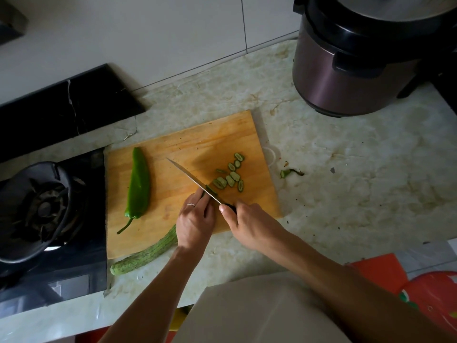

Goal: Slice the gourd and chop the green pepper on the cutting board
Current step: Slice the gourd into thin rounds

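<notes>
A: What is the right hand [243,220] doing?

B: Its fingers are curled tight around the dark handle of a knife [195,183]. The blade runs up and to the left over the cutting board [188,144], with its edge down on the cut end of the gourd [146,254].

A: And the left hand [195,221]?

B: It lies on top of the gourd just left of the blade, fingers bent over it and holding it down, fingertips close to the steel. A ring shows on 1 finger.

A: Where does the gourd lie?

B: Slantwise across the near edge of the board. Its uncut end hangs off the near left corner over the counter [346,169].

A: Any pieces cut?

B: A loose cluster of gourd slices [228,178] lies just right of the blade, on the right half of the board.

A: The green pepper [138,184]?

B: Whole, on the left side of the board, stem pointing near, well apart from both hands.

A: Beyond the board?

B: A green stem scrap [290,173] on the counter to the right, a cooker [358,70] at the far right, and a gas burner [42,209] to the left.
</notes>
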